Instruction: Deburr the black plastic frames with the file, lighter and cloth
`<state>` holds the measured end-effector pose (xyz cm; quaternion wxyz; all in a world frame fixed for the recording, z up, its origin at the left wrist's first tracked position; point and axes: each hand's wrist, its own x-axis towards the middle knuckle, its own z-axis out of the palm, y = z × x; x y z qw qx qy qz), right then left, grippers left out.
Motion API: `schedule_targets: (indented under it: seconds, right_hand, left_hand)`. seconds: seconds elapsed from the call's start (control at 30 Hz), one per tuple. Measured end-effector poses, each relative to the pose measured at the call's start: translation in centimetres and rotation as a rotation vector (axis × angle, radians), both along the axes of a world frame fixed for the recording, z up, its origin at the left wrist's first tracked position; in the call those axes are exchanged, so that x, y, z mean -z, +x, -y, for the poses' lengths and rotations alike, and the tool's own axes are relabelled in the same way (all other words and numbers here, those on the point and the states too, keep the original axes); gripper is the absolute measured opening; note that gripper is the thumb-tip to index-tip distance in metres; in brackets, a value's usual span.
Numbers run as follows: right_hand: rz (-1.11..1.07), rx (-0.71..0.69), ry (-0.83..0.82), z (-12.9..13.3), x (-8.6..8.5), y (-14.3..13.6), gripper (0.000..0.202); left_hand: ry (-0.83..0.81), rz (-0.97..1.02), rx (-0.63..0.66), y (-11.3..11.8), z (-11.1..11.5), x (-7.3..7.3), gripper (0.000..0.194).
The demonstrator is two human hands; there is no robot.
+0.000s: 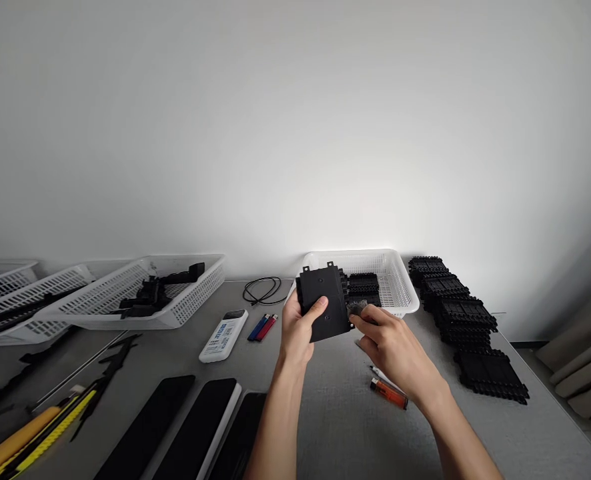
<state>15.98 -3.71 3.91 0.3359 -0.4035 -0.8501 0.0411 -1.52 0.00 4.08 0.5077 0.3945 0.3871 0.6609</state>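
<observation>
My left hand (298,327) grips a flat black plastic panel (325,297) with small tabs along its top edge, the thumb lying across its face. At the panel's lower right edge, my right hand (390,340) is closed in a pinch. A small greyish, blurred bit (358,308) shows at its fingertips, too unclear to name. Behind the panel stands a white plastic basket (400,283) with ribbed black plastic parts (364,283) in it. Below my right hand lie an orange lighter (389,393) and a white pen (383,377).
Stacks of ribbed black panels (465,313) line the table's right side. On the left are white baskets (185,313) with black parts, a yellow-and-black cutter (50,433), and black phone-like slabs (195,427). A white device (224,337), two lighters (263,328) and a black cable (262,291) lie mid-table.
</observation>
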Motion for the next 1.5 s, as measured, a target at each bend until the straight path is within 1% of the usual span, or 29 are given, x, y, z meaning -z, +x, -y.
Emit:
schedule_targets:
  seconds: [0.07, 0.13, 0.17, 0.23, 0.3, 0.33, 0.4, 0.47, 0.53, 0.6, 0.73, 0.83, 0.9, 0.97, 1.03, 1.1, 1.2, 1.27, 1.3, 1.33, 1.4, 1.43, 1.5]
  right_hand:
    - [-0.067, -0.031, -0.032, -0.2, -0.1, 0.8, 0.036]
    - [-0.194, -0.042, -0.047, -0.6, -0.1, 1.8, 0.035]
    - [-0.27, -0.022, -0.032, -0.8, -0.1, 2.2, 0.034]
    - [-0.411, 0.066, 0.038, -1.2, 0.0, 2.7, 0.036]
    - [-0.485, 0.148, 0.111, -1.6, 0.2, 2.5, 0.041]
    - [-0.489, 0.163, 0.13, -1.8, 0.5, 2.2, 0.044]
    - [-0.448, 0.168, 0.141, -2.2, 1.1, 1.3, 0.049]
    - [-0.372, 0.199, 0.137, -2.4, 1.7, 0.3, 0.054]
    - [-0.289, 0.257, 0.123, -2.5, 2.2, -0.4, 0.057]
    - [-0.209, 0.276, 0.104, -2.3, 2.3, -0.9, 0.058]
    - [-0.076, 0.156, 0.071, -1.3, 1.6, -1.1, 0.053]
    - [0.004, 0.073, 0.035, -0.6, 1.0, -0.9, 0.049]
    - [0.032, 0.023, 0.007, -0.2, 0.6, -0.7, 0.045]
    - [0.02, -0.011, -0.027, 0.0, 0.4, -0.4, 0.04]
    - [-0.017, 0.002, -0.064, 0.2, 0.4, 0.1, 0.034]
    - [-0.054, 0.079, -0.078, 0.2, 0.8, 0.9, 0.034]
    - [-0.07, 0.278, -0.071, 0.2, 2.3, 2.8, 0.042]
    - [-0.056, 0.392, -0.101, 0.2, 4.0, 4.3, 0.045]
    - [-0.041, 0.425, -0.134, 0.1, 5.0, 5.1, 0.047]
    - [-0.024, 0.452, -0.177, 0.1, 6.2, 5.7, 0.049]
    - [0.015, 0.501, -0.284, -0.1, 8.5, 6.8, 0.051]
    - [0.025, 0.502, -0.339, -0.2, 9.7, 7.1, 0.052]
    - [0.016, 0.459, -0.41, -0.5, 11.5, 7.5, 0.053]
  left_hand:
    - [0.019, -0.049, 0.024, -0.1, -0.1, 0.1, 0.057]
    - [0.049, -0.097, 0.016, -0.3, -0.3, 0.2, 0.058]
    - [0.057, -0.118, 0.012, -0.5, -0.3, 0.2, 0.058]
    - [0.059, -0.148, 0.02, -0.7, -0.3, 0.1, 0.058]
    - [0.047, -0.169, 0.079, -0.6, -0.1, 0.0, 0.057]
    - [0.041, -0.176, 0.118, -0.4, 0.0, 0.0, 0.056]
    - [0.029, -0.183, 0.186, 0.3, 0.4, 0.0, 0.055]
    - [0.017, -0.18, 0.225, 1.0, 0.6, 0.1, 0.054]
    - [0.007, -0.165, 0.225, 1.5, 0.6, 0.2, 0.053]
    - [0.006, -0.132, 0.186, 1.6, 0.4, 0.4, 0.054]
    - [0.032, -0.056, 0.069, 0.8, -0.3, 0.6, 0.055]
    - [0.052, -0.02, -0.002, -0.1, -0.5, 0.5, 0.055]
    - [0.056, -0.023, -0.021, -0.6, -0.5, 0.4, 0.057]
    - [0.057, -0.067, 0.01, -1.0, -0.4, 0.2, 0.059]
    - [0.07, -0.13, 0.045, -1.3, -0.4, 0.2, 0.059]
    - [0.104, -0.189, 0.043, -1.6, -0.4, 0.2, 0.058]
    - [0.145, -0.294, 0.022, -1.8, -0.6, 0.5, 0.049]
    - [0.152, -0.374, 0.001, -1.8, -0.7, 0.7, 0.036]
    - [0.156, -0.409, -0.02, -1.8, -0.7, 0.8, 0.03]
    - [0.166, -0.44, -0.042, -1.7, -0.6, 0.8, 0.026]
    - [0.207, -0.482, -0.069, -1.5, -0.4, 0.7, 0.029]
    - [0.239, -0.494, -0.07, -1.4, -0.3, 0.6, 0.032]
    - [0.324, -0.506, -0.065, -1.2, 0.0, 0.2, 0.034]
